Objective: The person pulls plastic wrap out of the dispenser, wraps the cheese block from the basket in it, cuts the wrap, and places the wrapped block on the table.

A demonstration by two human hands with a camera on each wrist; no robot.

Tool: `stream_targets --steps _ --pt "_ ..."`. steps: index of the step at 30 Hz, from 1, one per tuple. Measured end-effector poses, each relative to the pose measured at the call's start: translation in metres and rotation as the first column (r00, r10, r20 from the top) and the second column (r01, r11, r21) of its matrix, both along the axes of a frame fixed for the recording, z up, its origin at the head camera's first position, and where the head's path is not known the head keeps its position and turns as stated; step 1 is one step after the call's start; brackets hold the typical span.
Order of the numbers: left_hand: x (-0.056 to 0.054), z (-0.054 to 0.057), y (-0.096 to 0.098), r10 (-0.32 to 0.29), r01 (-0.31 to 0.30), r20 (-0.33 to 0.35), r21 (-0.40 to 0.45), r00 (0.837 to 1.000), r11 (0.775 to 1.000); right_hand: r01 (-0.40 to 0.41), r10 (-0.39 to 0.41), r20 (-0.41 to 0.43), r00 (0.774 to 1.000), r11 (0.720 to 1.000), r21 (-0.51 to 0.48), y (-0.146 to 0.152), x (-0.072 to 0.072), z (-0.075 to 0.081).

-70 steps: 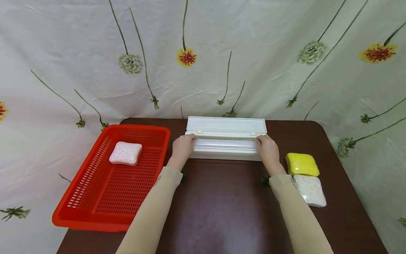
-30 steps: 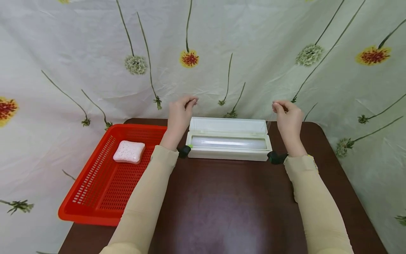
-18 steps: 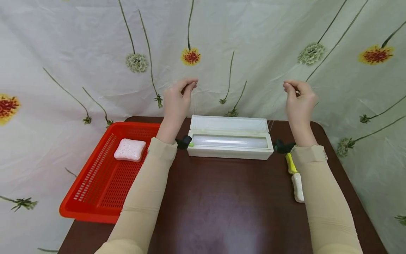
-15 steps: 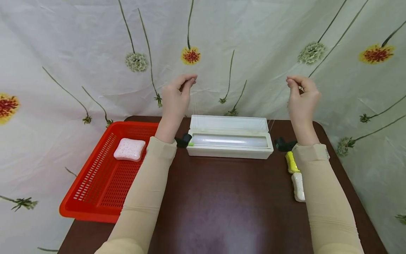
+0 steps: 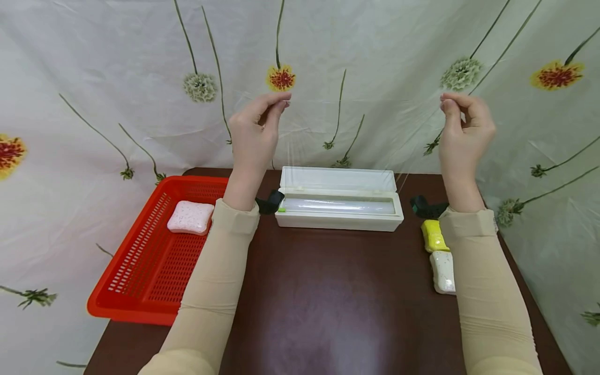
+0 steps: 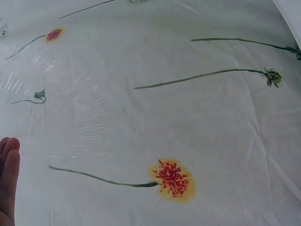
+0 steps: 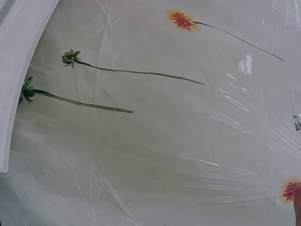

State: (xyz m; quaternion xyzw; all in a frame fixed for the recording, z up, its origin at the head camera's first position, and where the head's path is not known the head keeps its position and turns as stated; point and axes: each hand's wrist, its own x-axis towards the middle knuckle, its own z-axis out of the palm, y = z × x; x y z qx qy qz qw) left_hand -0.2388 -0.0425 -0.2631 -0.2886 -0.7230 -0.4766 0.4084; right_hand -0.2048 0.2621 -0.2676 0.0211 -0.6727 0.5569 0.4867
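Pinching the film [image 5: 365,122] by its upper edge between thumb and fingers, the left hand [image 5: 255,143] and right hand [image 5: 466,138] stand higher above the box [image 5: 339,222] and farther apart than a second ago; the film spans between them, apparently drawn out longer. No brand or writing is legible.

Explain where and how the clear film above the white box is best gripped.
Probably pinch the clear film near both ends of its top edge, coming from the two outer sides, as the left hand and right hand do: it is a thin sheet stretched between them, running down toward the white box.
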Motion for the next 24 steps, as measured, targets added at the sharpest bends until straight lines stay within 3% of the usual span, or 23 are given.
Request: stream_targets --steps 4,9,16,21,24 --pt "0.006 0.0 0.0 -0.022 0.022 -0.001 -0.005 1.0 1.0 -0.004 0.004 -0.019 1.0 1.0 -0.022 0.002 0.006 -0.001" --pt "0.024 -0.005 0.0 -0.077 0.077 0.006 0.005 0.997 0.997 0.077 -0.076 -0.013 0.997 0.991 0.109 0.009 0.024 -0.009" --pt "0.057 -0.013 -0.01 -0.084 0.079 -0.069 -0.061 0.994 0.995 0.18 -0.173 -0.049 0.984 0.955 0.235 0.007 0.066 -0.014" --pt "0.086 -0.024 -0.022 -0.158 0.157 -0.006 -0.073 0.987 0.985 0.156 -0.139 -0.076 0.987 0.935 0.319 0.008 0.098 -0.025" --pt "0.102 -0.033 -0.029 -0.204 0.204 0.014 -0.111 0.979 0.973 0.162 -0.124 -0.121 0.985 0.906 0.391 0.01 0.119 -0.035"
